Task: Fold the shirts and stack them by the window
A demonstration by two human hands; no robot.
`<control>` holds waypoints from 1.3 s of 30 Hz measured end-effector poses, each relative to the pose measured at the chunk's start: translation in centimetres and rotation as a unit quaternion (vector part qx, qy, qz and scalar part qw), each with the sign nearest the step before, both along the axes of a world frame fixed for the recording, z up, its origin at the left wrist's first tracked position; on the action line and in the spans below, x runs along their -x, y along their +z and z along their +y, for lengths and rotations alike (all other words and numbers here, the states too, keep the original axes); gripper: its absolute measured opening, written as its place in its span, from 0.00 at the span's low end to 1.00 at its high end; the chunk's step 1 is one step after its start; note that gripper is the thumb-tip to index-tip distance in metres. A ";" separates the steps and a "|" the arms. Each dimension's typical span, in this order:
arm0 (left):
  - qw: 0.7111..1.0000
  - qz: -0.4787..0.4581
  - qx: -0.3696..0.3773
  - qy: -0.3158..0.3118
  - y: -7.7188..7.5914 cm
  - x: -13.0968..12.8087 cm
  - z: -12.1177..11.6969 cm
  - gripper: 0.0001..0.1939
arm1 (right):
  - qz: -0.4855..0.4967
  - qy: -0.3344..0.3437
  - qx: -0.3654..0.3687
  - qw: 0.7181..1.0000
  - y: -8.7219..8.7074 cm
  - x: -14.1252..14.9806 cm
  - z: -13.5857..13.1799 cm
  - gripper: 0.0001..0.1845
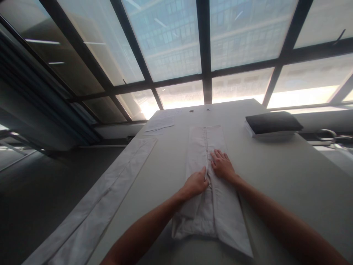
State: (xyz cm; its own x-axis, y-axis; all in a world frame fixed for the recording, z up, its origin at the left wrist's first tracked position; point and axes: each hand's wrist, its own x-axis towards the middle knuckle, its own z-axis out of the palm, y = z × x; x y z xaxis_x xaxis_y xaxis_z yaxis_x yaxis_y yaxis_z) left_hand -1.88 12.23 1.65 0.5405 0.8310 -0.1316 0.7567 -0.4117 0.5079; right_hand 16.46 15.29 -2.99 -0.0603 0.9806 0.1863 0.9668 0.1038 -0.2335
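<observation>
A long piece of white cloth (228,213) lies lengthwise on the white table, with two folded edges meeting along a puckered line down its middle. My left hand (196,182) is closed on the cloth at that middle line, index finger pointing away from me and thumb against the fabric. Just to the right and a little farther off, my right hand (222,165) rests flat on the right half of the cloth, fingers stretched out. Nearest me, the cloth's end is crumpled on the left and reaches a pointed corner on the right.
Another long white cloth strip (110,191) lies along the table's left edge. Paper sheets (160,123) are at the back left. A black-covered stack (273,123) sits at the right edge of the table (275,176). Windows (165,36) rise behind it.
</observation>
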 end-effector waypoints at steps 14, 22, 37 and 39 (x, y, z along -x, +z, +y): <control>0.999 0.013 0.002 -0.040 0.4 1.3 -1.4 0.36 | 0.002 0.001 -0.005 1.000 0.2 0.0 -0.1 0.30; 0.996 0.048 0.061 -0.039 3.7 7.6 -5.4 0.39 | 0.005 0.003 -0.012 1.000 0.0 -0.1 0.0 0.29; 0.972 0.005 0.155 -0.178 5.3 4.3 -12.3 0.36 | 0.007 0.000 -0.005 1.000 0.3 -0.1 -0.2 0.30; 0.967 -0.023 0.189 -0.168 5.5 4.4 -10.9 0.29 | 0.008 0.001 -0.002 1.000 0.4 -0.1 -0.2 0.30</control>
State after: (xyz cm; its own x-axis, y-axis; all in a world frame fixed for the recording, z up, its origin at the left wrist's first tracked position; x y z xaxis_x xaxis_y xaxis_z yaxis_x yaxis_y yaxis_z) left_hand -6.23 1.36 7.13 0.7841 0.5045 -0.3614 0.5855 -0.4084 0.7003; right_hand 16.57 15.10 -2.62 -0.0598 0.9799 0.1904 0.9626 0.1071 -0.2488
